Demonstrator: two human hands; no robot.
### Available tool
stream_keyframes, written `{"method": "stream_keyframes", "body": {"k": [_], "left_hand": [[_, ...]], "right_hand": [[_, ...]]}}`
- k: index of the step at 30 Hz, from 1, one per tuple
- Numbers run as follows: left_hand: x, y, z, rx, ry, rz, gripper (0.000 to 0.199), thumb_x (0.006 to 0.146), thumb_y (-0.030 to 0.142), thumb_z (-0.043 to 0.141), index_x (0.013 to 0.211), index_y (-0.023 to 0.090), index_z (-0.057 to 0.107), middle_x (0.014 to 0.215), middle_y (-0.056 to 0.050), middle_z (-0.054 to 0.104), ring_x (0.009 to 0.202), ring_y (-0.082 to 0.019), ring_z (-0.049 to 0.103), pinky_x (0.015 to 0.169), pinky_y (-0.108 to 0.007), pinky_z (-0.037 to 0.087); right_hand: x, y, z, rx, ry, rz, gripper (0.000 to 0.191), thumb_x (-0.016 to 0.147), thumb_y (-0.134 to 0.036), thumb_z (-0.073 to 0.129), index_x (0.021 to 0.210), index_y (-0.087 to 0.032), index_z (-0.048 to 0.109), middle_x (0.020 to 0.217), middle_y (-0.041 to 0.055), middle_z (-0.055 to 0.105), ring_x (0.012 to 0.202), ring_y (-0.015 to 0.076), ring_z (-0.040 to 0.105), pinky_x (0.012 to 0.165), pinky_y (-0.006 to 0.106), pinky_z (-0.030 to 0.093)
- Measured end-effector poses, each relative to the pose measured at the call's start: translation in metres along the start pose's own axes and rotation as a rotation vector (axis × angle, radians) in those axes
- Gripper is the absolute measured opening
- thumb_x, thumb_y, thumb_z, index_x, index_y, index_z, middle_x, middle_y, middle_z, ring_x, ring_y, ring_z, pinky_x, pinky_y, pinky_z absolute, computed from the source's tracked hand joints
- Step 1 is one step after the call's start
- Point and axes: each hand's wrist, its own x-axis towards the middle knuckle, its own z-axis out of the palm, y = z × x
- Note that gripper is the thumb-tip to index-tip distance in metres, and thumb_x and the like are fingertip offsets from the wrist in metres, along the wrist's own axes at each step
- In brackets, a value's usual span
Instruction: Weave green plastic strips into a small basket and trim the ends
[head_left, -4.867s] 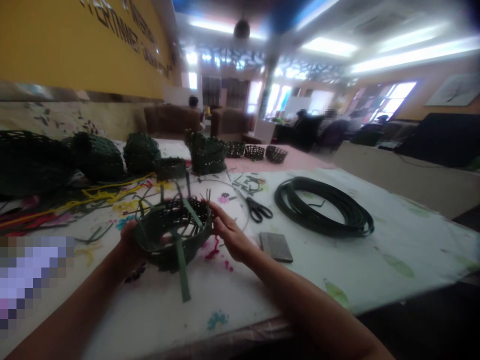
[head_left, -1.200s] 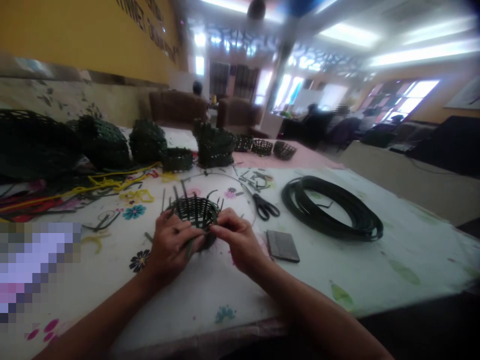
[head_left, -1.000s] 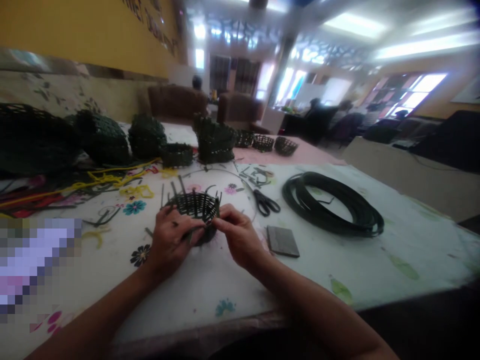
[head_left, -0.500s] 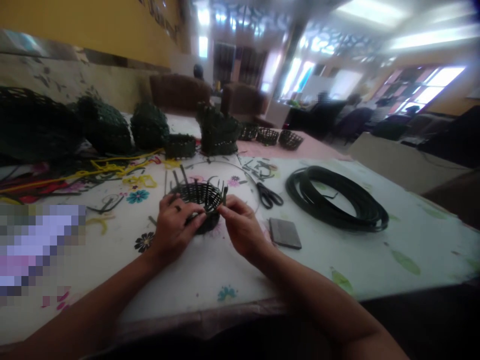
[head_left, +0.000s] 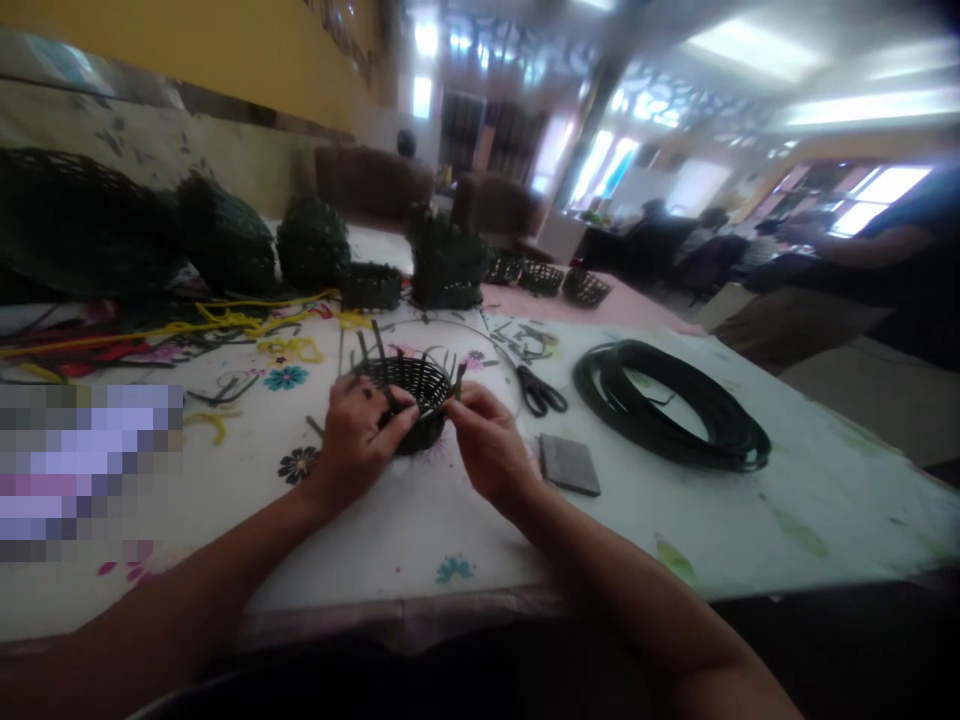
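Note:
A small dark woven basket [head_left: 420,382] with strip ends standing up from its rim rests on the flowered tablecloth [head_left: 352,580]. My left hand [head_left: 364,425] grips its near left rim, thumb outside and fingers reaching over into it. At the near right rim, my right hand [head_left: 484,435] pinches a dark weaving strip [head_left: 459,384] between thumb and fingers; the strip's end sticks up. Part of the basket's near wall is hidden behind my hands.
Scissors [head_left: 538,390] and a grey square block [head_left: 570,464] lie right of my hands, before a coil of dark strip [head_left: 667,405]. Larger woven baskets [head_left: 229,240] line the back; yellow strips [head_left: 292,348] lie left. A person [head_left: 885,260] stands beyond the table at right.
A person has come into view at the far right. The whole view has shifted slightly; both my hands keep their hold at the basket's rim, with only small finger movement.

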Motion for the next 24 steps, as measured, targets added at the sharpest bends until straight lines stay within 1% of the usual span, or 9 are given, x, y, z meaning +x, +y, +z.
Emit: {"method": "stream_keyframes", "body": {"k": [2, 6, 13, 14, 16, 19, 21, 23, 24], "left_hand": [[0.002, 0.002, 0.001, 0.003, 0.005, -0.025, 0.019, 0.093, 0.032, 0.059, 0.087, 0.02, 0.072, 0.079, -0.004, 0.071, 0.083, -0.025, 0.062, 0.094, -0.046, 0.039], [0.004, 0.005, 0.002, 0.018, 0.012, -0.097, 0.021, 0.091, 0.034, 0.058, 0.087, 0.02, 0.073, 0.082, -0.006, 0.073, 0.083, -0.026, 0.063, 0.089, -0.046, 0.041], [0.006, 0.007, 0.001, 0.081, -0.031, -0.171, 0.022, 0.09, 0.034, 0.055, 0.086, 0.021, 0.071, 0.084, -0.007, 0.074, 0.086, -0.028, 0.064, 0.088, -0.046, 0.042], [0.006, 0.007, 0.001, 0.081, -0.037, -0.164, 0.021, 0.09, 0.034, 0.055, 0.086, 0.021, 0.071, 0.084, -0.006, 0.074, 0.086, -0.028, 0.064, 0.088, -0.047, 0.042], [0.007, 0.005, 0.0, 0.06, -0.05, -0.106, 0.02, 0.091, 0.034, 0.055, 0.086, 0.022, 0.071, 0.083, -0.005, 0.074, 0.085, -0.027, 0.064, 0.09, -0.046, 0.042], [0.007, 0.001, -0.003, 0.012, -0.126, 0.056, 0.02, 0.092, 0.035, 0.057, 0.088, 0.023, 0.073, 0.081, -0.003, 0.075, 0.082, -0.025, 0.064, 0.089, -0.046, 0.042], [0.006, -0.001, -0.004, -0.003, -0.186, 0.141, 0.021, 0.094, 0.035, 0.057, 0.09, 0.025, 0.074, 0.083, -0.002, 0.077, 0.079, -0.024, 0.063, 0.089, -0.046, 0.041], [0.006, -0.003, -0.005, -0.005, -0.206, 0.168, 0.022, 0.094, 0.035, 0.056, 0.09, 0.025, 0.075, 0.084, -0.001, 0.078, 0.08, -0.023, 0.062, 0.091, -0.046, 0.041], [0.006, -0.004, -0.006, -0.001, -0.189, 0.157, 0.023, 0.094, 0.035, 0.056, 0.088, 0.025, 0.075, 0.083, -0.002, 0.077, 0.08, -0.024, 0.062, 0.092, -0.047, 0.041]], "right_hand": [[0.001, 0.0, 0.0, 0.0, 0.009, -0.007, 0.017, 0.069, -0.024, 0.082, 0.066, -0.023, 0.066, 0.08, -0.0033, 0.062, 0.081, 0.0158, 0.054, 0.081, 0.031, 0.043], [0.001, 0.0, 0.0, -0.001, 0.004, -0.007, 0.016, 0.069, -0.024, 0.082, 0.066, -0.024, 0.066, 0.081, -0.003, 0.062, 0.081, 0.0157, 0.053, 0.081, 0.031, 0.042], [-0.001, 0.001, 0.002, -0.069, -0.003, -0.041, 0.019, 0.071, -0.025, 0.082, 0.067, -0.022, 0.063, 0.081, -0.0024, 0.058, 0.083, 0.0159, 0.053, 0.083, 0.032, 0.043], [-0.001, 0.001, 0.002, -0.098, -0.001, -0.047, 0.019, 0.071, -0.026, 0.081, 0.067, -0.022, 0.063, 0.081, -0.0024, 0.058, 0.083, 0.0158, 0.052, 0.083, 0.032, 0.043], [-0.001, -0.001, 0.0, -0.176, 0.014, -0.058, 0.018, 0.072, -0.026, 0.081, 0.067, -0.022, 0.064, 0.077, -0.0027, 0.056, 0.079, 0.015, 0.051, 0.08, 0.032, 0.042], [0.001, -0.006, -0.004, -0.369, 0.024, -0.089, 0.01, 0.074, -0.026, 0.079, 0.07, -0.024, 0.071, 0.075, -0.0027, 0.054, 0.075, 0.0145, 0.05, 0.074, 0.031, 0.041], [0.003, -0.011, -0.007, -0.53, -0.008, -0.128, 0.002, 0.076, -0.026, 0.078, 0.076, -0.026, 0.076, 0.076, -0.0016, 0.055, 0.076, 0.0155, 0.052, 0.073, 0.032, 0.042], [0.004, -0.015, -0.009, -0.675, -0.056, -0.187, 0.002, 0.08, -0.027, 0.076, 0.079, -0.026, 0.078, 0.076, -0.0005, 0.055, 0.077, 0.0163, 0.053, 0.073, 0.033, 0.043], [0.005, -0.016, -0.01, -0.737, -0.077, -0.227, 0.004, 0.081, -0.027, 0.075, 0.079, -0.026, 0.079, 0.076, 0.0, 0.055, 0.077, 0.0166, 0.054, 0.073, 0.033, 0.044]]}}
